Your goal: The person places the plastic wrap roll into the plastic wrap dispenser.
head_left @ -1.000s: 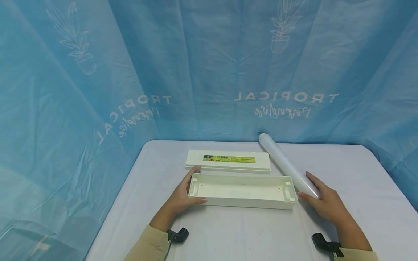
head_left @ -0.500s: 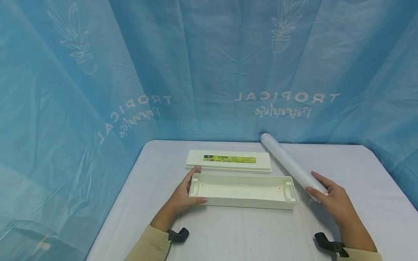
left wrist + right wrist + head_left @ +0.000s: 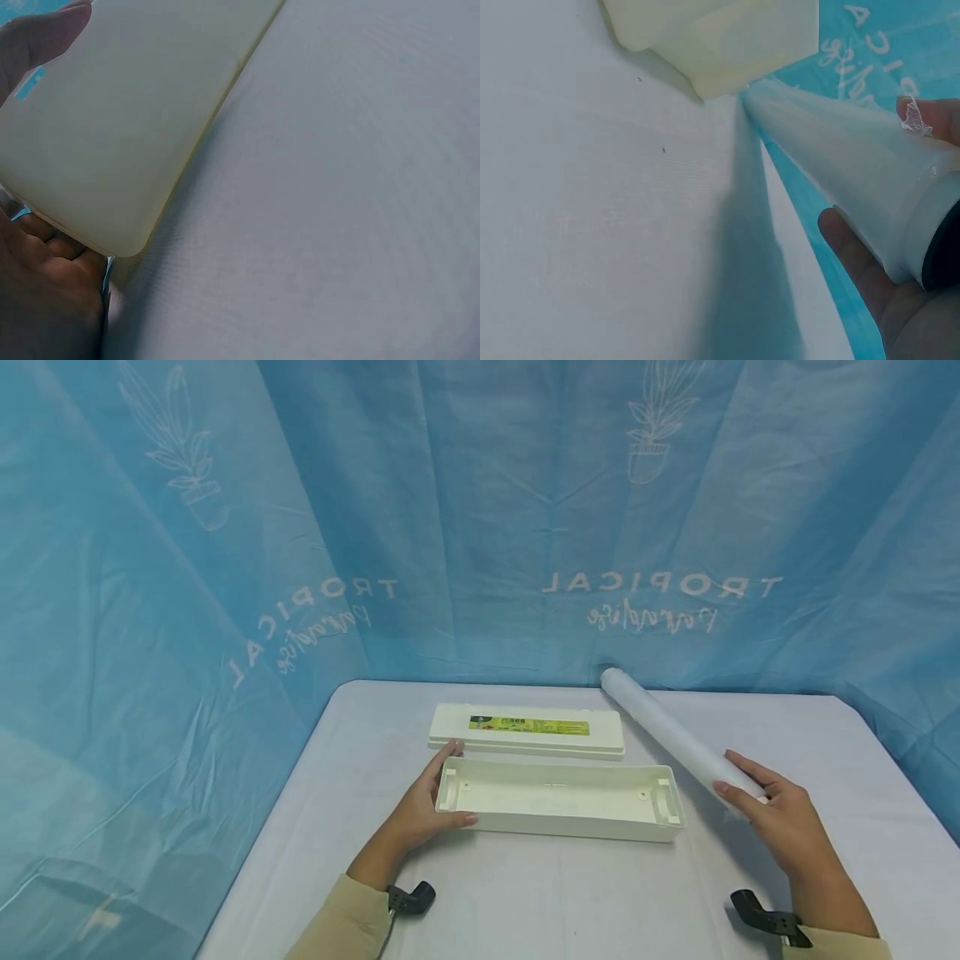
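Note:
My left hand point(image 3: 414, 810) grips the left end of a long cream plastic box point(image 3: 558, 827), thumb on its front wall and fingers around the back corner. The box lies uncovered, its hollow inside facing up. Off to the right, my right hand point(image 3: 783, 818) holds the near end of a roll of cling film point(image 3: 675, 735) between thumb and fingers. The roll slants away toward the back of the table. In the right wrist view, a loose bit of film point(image 3: 915, 118) shows by the thumb, and the roll's dark hollow end point(image 3: 943, 251) faces me.
Behind the box lies a cream lid point(image 3: 525, 743) with a yellow-green label point(image 3: 528, 725). All stands on a white-covered table point(image 3: 540, 893). Blue printed curtains point(image 3: 480, 527) hang close behind its far edge and along the left side.
My right hand has moved to the right, drawing the roll's near end away from the box and slightly up. The left hand and the box stay in place.

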`<state>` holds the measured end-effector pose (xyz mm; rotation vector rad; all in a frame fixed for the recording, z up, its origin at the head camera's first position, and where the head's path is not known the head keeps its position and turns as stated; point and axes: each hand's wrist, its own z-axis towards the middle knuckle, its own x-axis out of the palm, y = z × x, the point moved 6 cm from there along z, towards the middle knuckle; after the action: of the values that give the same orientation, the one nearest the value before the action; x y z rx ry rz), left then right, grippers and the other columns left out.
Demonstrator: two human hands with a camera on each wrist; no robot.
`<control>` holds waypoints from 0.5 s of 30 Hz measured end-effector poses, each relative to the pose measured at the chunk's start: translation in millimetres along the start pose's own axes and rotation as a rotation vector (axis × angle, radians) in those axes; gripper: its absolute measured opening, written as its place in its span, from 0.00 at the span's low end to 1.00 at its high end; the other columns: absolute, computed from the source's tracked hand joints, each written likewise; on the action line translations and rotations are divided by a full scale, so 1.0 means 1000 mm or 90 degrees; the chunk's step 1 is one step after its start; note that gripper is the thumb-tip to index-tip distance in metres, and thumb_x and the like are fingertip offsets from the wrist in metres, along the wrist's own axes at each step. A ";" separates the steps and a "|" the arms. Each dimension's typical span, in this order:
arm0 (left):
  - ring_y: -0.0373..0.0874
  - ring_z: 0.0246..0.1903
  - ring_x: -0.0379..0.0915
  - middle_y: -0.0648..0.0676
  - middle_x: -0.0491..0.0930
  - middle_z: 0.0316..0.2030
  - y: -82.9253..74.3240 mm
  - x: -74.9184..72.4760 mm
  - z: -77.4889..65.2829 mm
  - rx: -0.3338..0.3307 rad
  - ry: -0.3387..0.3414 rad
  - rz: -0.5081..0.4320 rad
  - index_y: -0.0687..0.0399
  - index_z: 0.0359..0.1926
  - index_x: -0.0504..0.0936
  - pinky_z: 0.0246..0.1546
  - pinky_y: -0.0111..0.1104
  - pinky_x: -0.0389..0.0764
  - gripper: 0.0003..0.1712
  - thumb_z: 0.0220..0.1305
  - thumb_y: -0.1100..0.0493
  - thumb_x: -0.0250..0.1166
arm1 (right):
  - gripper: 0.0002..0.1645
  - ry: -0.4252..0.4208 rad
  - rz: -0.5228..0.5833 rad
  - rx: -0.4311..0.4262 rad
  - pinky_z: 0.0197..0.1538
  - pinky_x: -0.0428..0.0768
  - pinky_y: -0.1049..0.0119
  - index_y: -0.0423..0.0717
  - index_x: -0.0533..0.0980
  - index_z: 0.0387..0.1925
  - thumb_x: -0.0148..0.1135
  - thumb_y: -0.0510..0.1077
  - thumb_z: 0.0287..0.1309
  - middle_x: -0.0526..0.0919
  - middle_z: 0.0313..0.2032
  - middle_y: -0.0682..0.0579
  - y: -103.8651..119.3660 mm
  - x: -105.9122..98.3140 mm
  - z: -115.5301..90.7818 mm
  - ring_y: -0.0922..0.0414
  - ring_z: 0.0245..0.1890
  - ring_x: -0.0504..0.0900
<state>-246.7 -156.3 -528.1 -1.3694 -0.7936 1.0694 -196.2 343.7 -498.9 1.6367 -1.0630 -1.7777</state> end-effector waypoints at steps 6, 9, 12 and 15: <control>0.60 0.72 0.63 0.52 0.47 0.83 0.000 -0.001 0.001 -0.001 -0.001 -0.008 0.50 0.86 0.44 0.60 0.39 0.80 0.75 0.47 0.70 0.85 | 0.53 -0.004 0.028 0.005 0.54 0.76 0.30 0.44 0.61 0.81 0.68 0.67 0.67 0.61 0.75 0.29 0.001 0.000 0.000 0.28 0.66 0.67; 0.59 0.72 0.63 0.51 0.47 0.83 0.000 0.000 0.000 -0.006 -0.001 -0.006 0.50 0.86 0.45 0.60 0.39 0.80 0.75 0.46 0.69 0.85 | 0.53 -0.011 0.037 0.013 0.57 0.73 0.25 0.44 0.62 0.80 0.68 0.67 0.67 0.61 0.76 0.30 0.000 0.000 0.000 0.27 0.67 0.66; 0.57 0.72 0.63 0.49 0.48 0.82 0.000 0.000 0.000 -0.010 0.000 -0.002 0.49 0.86 0.45 0.60 0.39 0.80 0.75 0.46 0.70 0.85 | 0.52 -0.018 0.034 0.012 0.57 0.73 0.24 0.44 0.62 0.80 0.69 0.66 0.67 0.61 0.76 0.30 0.002 -0.001 -0.001 0.28 0.67 0.66; 0.57 0.72 0.64 0.48 0.49 0.82 0.000 0.000 0.000 -0.010 0.000 -0.002 0.48 0.86 0.45 0.60 0.39 0.80 0.75 0.46 0.70 0.85 | 0.51 -0.025 0.024 0.011 0.55 0.75 0.28 0.43 0.63 0.80 0.68 0.66 0.68 0.62 0.75 0.29 0.005 -0.004 -0.002 0.29 0.66 0.67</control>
<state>-246.7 -156.9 -528.5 -1.3810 -0.8042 1.0630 -194.2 343.7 -492.4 1.5879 -1.1216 -1.7882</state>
